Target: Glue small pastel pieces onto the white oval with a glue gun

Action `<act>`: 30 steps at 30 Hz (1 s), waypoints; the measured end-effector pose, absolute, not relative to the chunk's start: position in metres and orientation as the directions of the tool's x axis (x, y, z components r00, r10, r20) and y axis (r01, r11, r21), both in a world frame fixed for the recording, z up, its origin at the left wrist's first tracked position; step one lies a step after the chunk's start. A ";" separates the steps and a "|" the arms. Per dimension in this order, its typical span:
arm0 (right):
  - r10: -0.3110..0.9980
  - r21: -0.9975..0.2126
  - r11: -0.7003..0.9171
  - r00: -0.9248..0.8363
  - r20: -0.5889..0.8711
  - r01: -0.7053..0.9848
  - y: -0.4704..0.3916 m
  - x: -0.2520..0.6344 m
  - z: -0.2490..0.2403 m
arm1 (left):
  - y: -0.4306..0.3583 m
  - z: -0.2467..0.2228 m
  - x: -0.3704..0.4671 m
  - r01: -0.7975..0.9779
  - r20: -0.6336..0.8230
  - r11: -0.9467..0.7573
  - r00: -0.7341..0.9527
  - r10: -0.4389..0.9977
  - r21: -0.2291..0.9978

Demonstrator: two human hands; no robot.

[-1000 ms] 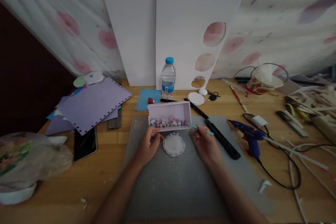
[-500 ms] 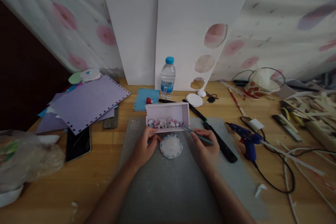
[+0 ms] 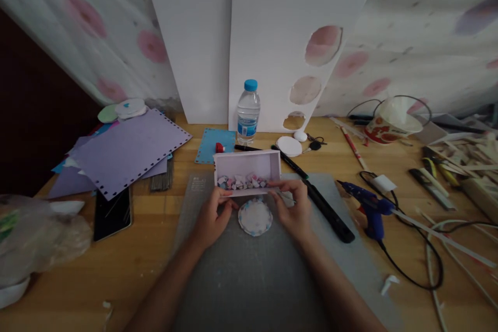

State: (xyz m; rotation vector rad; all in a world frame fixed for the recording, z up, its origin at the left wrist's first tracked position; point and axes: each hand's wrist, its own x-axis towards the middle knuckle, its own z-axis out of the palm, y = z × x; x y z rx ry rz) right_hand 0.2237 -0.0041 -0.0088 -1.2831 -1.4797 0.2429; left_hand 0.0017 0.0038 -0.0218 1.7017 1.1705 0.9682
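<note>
A box (image 3: 249,164) of paper bits (image 3: 240,183) sits by the mat's (image 3: 252,282) far edge.
The bits bunch along its near side, likely because it tips that way. The left hand (image 3: 212,219) pinches the near left corner, seemingly to steady it. The right hand (image 3: 293,211) has bent fingers at the near edge; I can't tell if they grip. A disc (image 3: 255,217) lies between the hands, likely for easy reach.
</note>
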 end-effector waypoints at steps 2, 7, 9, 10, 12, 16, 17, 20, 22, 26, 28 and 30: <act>0.788 -0.699 0.368 0.193 0.584 0.614 -0.007 0.224 -0.012 | 0.003 -0.020 0.003 0.344 0.147 -0.234 0.260 0.954 0.909; 0.799 -0.601 0.305 0.145 0.584 0.739 -0.007 0.229 -0.009 | 0.001 -0.021 0.007 0.421 0.175 -0.266 0.243 0.954 0.867; 0.793 -0.567 0.288 0.140 0.593 0.771 -0.006 0.228 -0.008 | 0.001 -0.023 0.007 0.432 0.182 -0.276 0.247 0.952 0.858; 0.780 -0.542 0.283 0.139 0.610 0.791 -0.006 0.227 -0.007 | 0.001 -0.024 0.006 0.436 0.185 -0.281 0.250 0.950 0.855; 0.752 -0.468 0.276 0.115 0.649 0.840 -0.007 0.224 -0.006 | 0.001 -0.026 0.006 0.442 0.187 -0.286 0.255 0.949 0.850; 0.695 -0.366 0.274 0.080 0.715 0.889 -0.009 0.222 -0.003 | 0.002 -0.025 0.006 0.431 0.187 -0.289 0.263 0.946 0.855; 0.682 -0.377 0.278 0.094 0.725 0.883 -0.010 0.222 -0.002 | 0.002 -0.025 0.006 0.428 0.186 -0.287 0.261 0.947 0.857; 0.668 -0.444 0.292 0.152 0.729 0.847 -0.011 0.223 -0.001 | 0.002 -0.023 0.007 0.417 0.186 -0.285 0.262 0.947 0.863; 0.683 -0.479 0.296 0.168 0.711 0.826 -0.011 0.223 -0.002 | 0.002 -0.022 0.007 0.405 0.184 -0.284 0.268 0.946 0.869; 0.737 -0.502 0.301 0.137 0.662 0.810 -0.010 0.222 -0.004 | 0.002 -0.021 0.007 0.402 0.170 -0.270 0.266 0.949 0.875; 0.752 -0.501 0.293 0.128 0.647 0.815 -0.009 0.222 -0.006 | 0.002 -0.020 0.006 0.405 0.166 -0.265 0.263 0.950 0.875; 0.757 -0.497 0.289 0.123 0.642 0.818 -0.009 0.221 -0.007 | 0.002 -0.020 0.006 0.411 0.169 -0.266 0.258 0.951 0.872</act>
